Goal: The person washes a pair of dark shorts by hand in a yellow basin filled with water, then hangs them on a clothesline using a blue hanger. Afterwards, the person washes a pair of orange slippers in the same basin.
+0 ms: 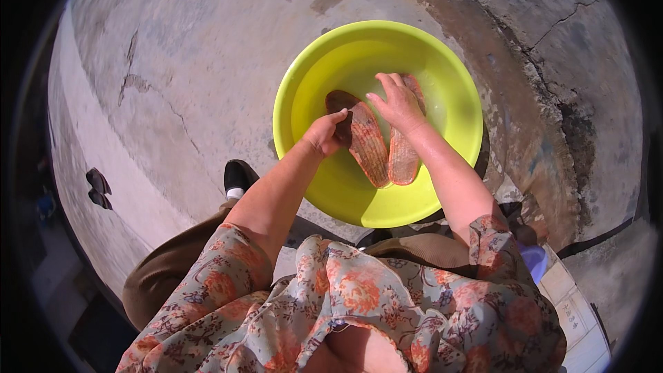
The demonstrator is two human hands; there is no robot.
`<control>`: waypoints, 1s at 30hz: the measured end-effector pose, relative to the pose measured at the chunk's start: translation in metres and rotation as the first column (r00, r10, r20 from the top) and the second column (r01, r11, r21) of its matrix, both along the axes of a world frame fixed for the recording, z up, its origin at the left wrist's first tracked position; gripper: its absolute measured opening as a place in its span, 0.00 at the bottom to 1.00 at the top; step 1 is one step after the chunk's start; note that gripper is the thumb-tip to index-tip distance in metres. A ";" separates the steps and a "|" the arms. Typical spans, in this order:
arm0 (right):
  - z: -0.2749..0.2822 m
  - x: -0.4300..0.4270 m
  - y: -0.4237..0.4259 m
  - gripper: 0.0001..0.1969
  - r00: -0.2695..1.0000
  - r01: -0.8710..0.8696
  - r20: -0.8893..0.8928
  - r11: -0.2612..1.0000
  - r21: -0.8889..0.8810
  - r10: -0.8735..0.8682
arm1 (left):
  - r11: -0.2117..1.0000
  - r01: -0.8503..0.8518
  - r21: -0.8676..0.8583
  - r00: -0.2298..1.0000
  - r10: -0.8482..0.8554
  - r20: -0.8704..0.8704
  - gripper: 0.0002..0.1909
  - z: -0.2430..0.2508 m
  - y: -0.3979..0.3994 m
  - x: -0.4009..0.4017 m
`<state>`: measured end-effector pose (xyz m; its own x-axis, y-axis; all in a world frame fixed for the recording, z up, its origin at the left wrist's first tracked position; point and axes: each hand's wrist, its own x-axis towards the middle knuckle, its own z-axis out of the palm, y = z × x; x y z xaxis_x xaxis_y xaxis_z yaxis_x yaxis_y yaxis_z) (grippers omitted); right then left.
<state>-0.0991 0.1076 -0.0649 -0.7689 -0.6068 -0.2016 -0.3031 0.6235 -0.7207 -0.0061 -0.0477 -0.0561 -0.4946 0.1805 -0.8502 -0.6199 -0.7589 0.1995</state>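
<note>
Two reddish-brown insoles lie side by side in a yellow-green plastic basin [331, 202], their lower ends close together. My left hand [327, 132] grips the outer edge of the left insole [369, 142], with its thumb on top. Over the upper part of the right insole [404, 161] is my right hand [399, 103], its fingers apart and bent; they hide part of it, and whether they touch it I cannot tell. Some water shows in the basin.
A cracked concrete floor [207, 62] surrounds the basin, with a wet strip to the right. A pair of dark shoes [98, 189] lies at the far left. My black shoe [238, 175] is near the basin. A purple plastic container [533, 261] stands at the lower right, beside pale tiles [572, 318].
</note>
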 end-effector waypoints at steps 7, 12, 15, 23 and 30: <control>-0.021 -0.007 -0.036 0.17 0.952 -0.006 0.289 0.952 -0.305 0.098 | 0.978 0.197 0.071 0.973 -0.186 -0.138 0.16 0.004 0.008 -0.007; -0.017 -0.013 -0.014 0.13 0.976 0.100 -0.199 0.993 0.059 -0.086 | 0.969 0.220 -0.112 0.973 -0.226 -0.043 0.12 -0.012 0.019 0.016; -0.029 -0.012 -0.004 0.13 0.907 0.072 -0.420 0.989 0.127 -0.012 | 0.971 0.168 -0.171 0.984 -0.154 0.089 0.09 -0.017 0.025 0.010; -0.027 -0.015 -0.007 0.09 0.954 0.114 -0.277 0.993 -0.008 -0.112 | 0.995 0.092 -0.039 0.989 -0.087 0.119 0.18 -0.004 0.034 -0.006; 0.026 0.050 -0.020 0.10 0.977 -0.058 -0.213 0.955 -0.292 -0.006 | 0.994 -0.059 0.092 0.997 0.064 -0.047 0.20 -0.015 0.026 0.004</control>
<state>-0.0494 0.0880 -0.0388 -0.7575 -0.6346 0.1529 -0.4798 0.3824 -0.7897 -0.0024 -0.0218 -0.0709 -0.5487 0.2234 -0.8056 -0.5627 -0.8114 0.1582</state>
